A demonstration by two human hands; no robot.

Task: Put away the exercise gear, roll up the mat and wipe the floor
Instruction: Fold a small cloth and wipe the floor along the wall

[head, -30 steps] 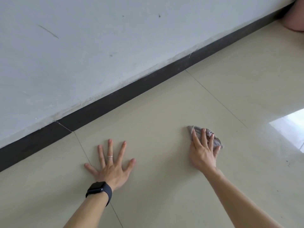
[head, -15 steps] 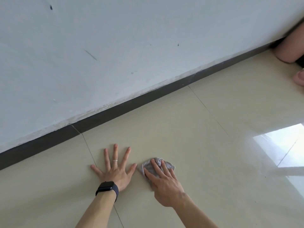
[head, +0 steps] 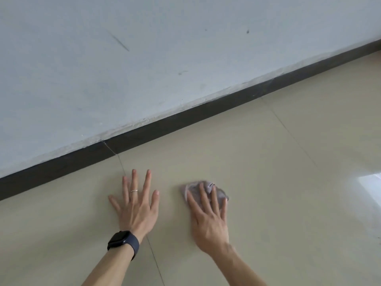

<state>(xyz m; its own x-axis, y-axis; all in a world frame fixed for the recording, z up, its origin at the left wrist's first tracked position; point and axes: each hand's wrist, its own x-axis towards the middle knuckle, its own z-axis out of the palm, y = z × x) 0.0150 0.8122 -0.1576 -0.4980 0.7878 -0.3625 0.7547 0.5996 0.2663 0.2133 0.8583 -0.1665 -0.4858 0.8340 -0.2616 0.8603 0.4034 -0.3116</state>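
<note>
Wiping stage, by the look. Right hand [head: 208, 219] flat, fingers straight, pressing grey cloth [head: 195, 189] onto tile floor [head: 268, 182] near dark baseboard [head: 185, 118]. Left hand [head: 136, 205] splayed wide on floor, bracing. Mat and gear out of view; other 2 steps can't be judged.

The floor [head: 268, 182] is showing as smooth, glossy beige tile with thin dark grout lines, and at the right edge of the frame it is mirroring a bright patch of light. The wall [head: 144, 58] filling the upper half is looking matt and painted, carrying a few dark scuffs. Its lower edge is breaking into rough plaster above the dark, matt baseboard [head: 185, 117]. Under the right hand [head: 208, 219], lower centre, a greyish cloth [head: 193, 186] is bunching in soft folds. On the left hand [head: 136, 209] a thin ring [head: 134, 190] is glinting like metal, and the watch [head: 123, 241] is showing a dark, matt strap.
</note>
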